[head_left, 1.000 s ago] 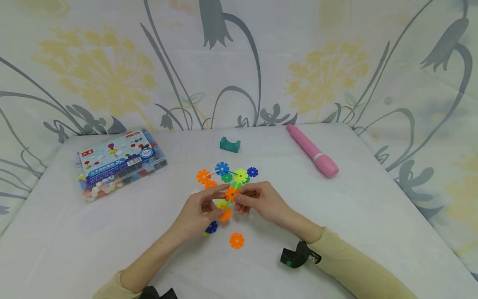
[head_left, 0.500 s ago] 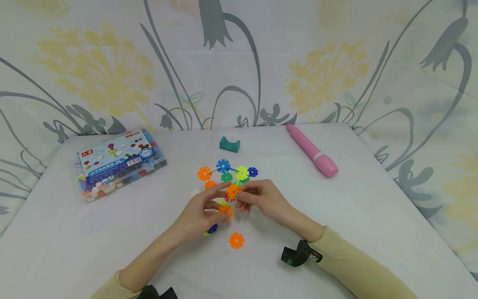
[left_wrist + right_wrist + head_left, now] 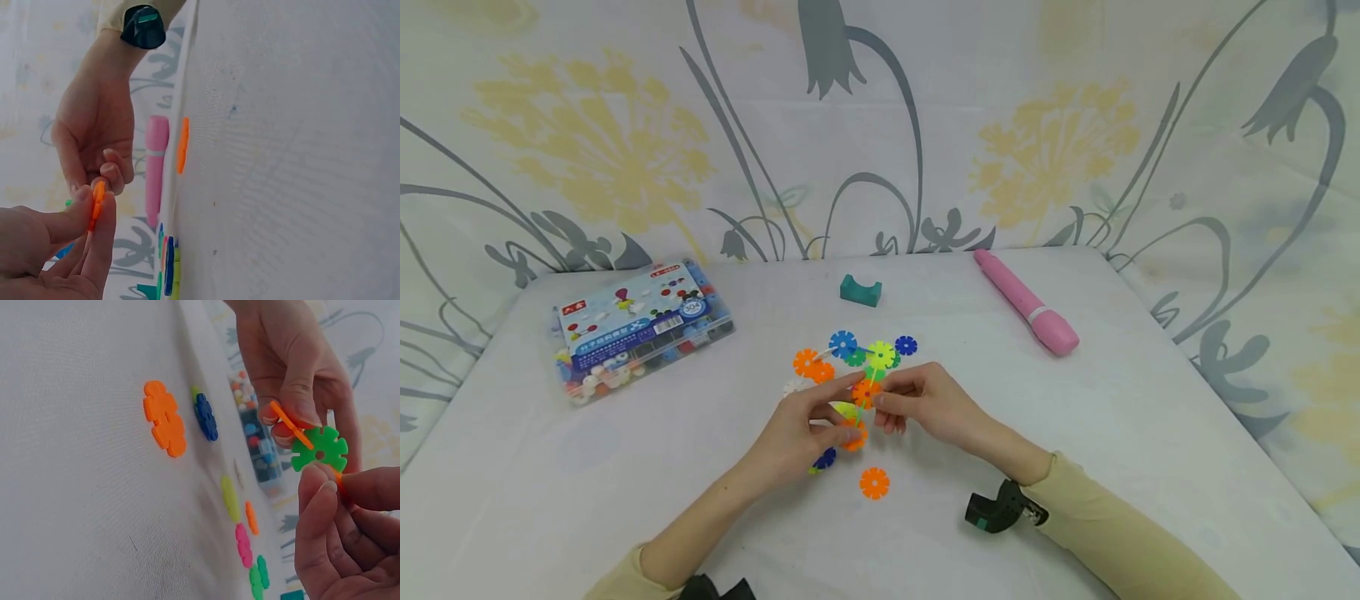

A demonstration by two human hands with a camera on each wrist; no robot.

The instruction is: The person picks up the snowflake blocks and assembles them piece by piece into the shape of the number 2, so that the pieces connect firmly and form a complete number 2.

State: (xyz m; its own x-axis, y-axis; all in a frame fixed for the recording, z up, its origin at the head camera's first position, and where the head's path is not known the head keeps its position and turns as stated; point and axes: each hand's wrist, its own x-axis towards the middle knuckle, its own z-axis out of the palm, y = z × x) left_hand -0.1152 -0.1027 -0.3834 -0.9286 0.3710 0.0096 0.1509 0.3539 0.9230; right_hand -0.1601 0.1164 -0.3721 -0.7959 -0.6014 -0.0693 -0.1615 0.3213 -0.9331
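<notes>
Both hands hold a chain of notched snowflake discs over the table. My left hand (image 3: 792, 429) pinches an orange disc (image 3: 287, 422) at the near end between thumb and fingers. A green disc (image 3: 320, 453) is slotted edge-on into it. My right hand (image 3: 936, 406) pinches another orange disc (image 3: 866, 393) on the green disc's other side, its fingers hiding part of it. Beyond the hands the chain goes on through a yellow-green disc (image 3: 882, 355) and a blue disc (image 3: 843, 344) to an orange disc (image 3: 805, 362) at the far end.
Loose discs lie around the hands: an orange disc (image 3: 874, 483) nearest, a dark blue disc (image 3: 824, 458) by the left hand and another dark blue disc (image 3: 906, 345) farther back. A lidded box (image 3: 640, 333) sits left, a teal block (image 3: 861, 291) behind, a pink stick (image 3: 1026, 302) right.
The far end of the chain rises slightly, then dips down and a little left. Both hands stay almost in place and keep their grips.
</notes>
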